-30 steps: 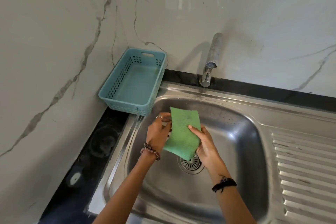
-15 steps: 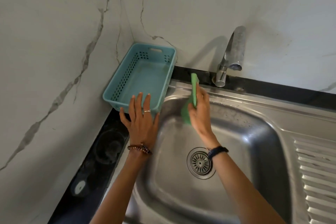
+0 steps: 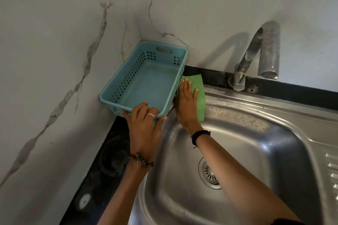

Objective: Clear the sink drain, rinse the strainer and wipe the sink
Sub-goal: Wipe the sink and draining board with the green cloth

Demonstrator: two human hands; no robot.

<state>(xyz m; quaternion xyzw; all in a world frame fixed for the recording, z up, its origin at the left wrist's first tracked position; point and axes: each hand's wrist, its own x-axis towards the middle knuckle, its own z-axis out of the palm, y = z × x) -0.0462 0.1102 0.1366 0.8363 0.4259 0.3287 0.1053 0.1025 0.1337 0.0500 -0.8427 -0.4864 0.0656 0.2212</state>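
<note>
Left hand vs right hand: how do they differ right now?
The left hand grips the near rim of the blue basket, fingers curled over it; the right hand lies flat, fingers straight. The left hand touches no cloth; the right hand presses the green cloth onto the back left corner of the sink rim. The left hand wears a ring; none shows on the right hand. Both wrists carry a band.

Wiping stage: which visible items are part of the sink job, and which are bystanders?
In use: green cloth pressed flat by the right hand; sink; strainer; blue basket, gripped by the left hand.
Bystanders: faucet; black counter.
</note>
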